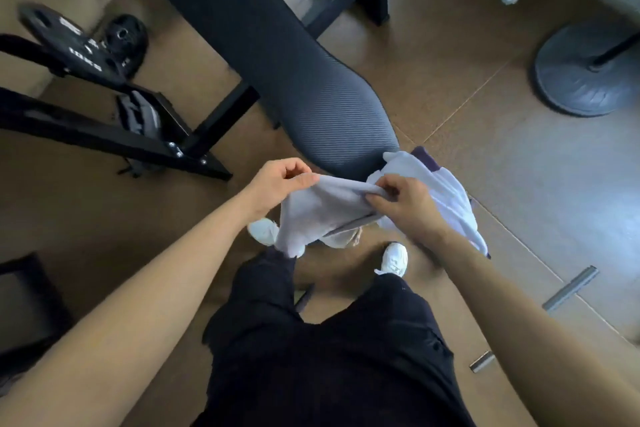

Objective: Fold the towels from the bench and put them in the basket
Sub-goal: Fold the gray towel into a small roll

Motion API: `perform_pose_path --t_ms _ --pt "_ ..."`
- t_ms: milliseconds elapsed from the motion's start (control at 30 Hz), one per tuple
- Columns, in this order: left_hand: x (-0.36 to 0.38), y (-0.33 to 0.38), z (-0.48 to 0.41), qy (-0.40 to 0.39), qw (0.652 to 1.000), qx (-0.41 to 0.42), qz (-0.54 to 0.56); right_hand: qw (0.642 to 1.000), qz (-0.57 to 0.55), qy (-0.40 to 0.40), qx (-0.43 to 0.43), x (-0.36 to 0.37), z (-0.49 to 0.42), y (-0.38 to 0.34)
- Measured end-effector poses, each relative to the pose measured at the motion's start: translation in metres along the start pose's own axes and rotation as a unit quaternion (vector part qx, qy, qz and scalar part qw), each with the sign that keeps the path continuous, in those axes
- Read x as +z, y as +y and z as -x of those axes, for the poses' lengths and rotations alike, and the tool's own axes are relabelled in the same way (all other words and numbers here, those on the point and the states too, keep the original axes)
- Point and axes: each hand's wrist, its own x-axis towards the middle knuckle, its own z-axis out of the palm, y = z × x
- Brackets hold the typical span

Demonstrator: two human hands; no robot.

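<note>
My left hand [280, 180] and right hand [408, 206] both pinch the pale towel [322, 215], just off the near end of the bench [329, 107]; the weight plate [65, 42] reads 10KG.

both hands [282, 180] [408, 204] pinch a pale towel [322, 208] just beside the bench [277, 55].
</note>
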Motion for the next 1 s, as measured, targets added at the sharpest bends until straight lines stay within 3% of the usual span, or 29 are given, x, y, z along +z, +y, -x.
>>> perform_pose_path --t_ms 100,200,400,500,700,1000 --pt "-0.038 -0.032 -0.003 0.004 0.999 0.020 -0.027 1.000 0.026 0.000 0.014 0.032 -0.017 -0.017" --pt "-0.080 -0.076 -0.020 -0.057 0.991 0.046 -0.113 0.997 0.063 0.007 0.053 0.076 -0.039 -0.022" --pt "-0.164 -0.189 -0.082 -0.173 0.929 0.076 -0.317 0.976 0.119 0.060 0.172 0.174 -0.081 -0.029" --pt "-0.176 -0.231 -0.101 -0.193 0.922 0.106 -0.317 0.964 0.113 0.080 0.226 0.212 -0.097 -0.029" --pt "-0.168 -0.312 -0.145 -0.124 0.963 0.079 -0.225 0.955 0.109 0.087 0.263 0.273 -0.114 0.040" --pt "-0.091 -0.417 -0.193 -0.023 0.964 0.124 -0.232 0.953 0.122 0.119 0.250 0.372 -0.089 0.189"
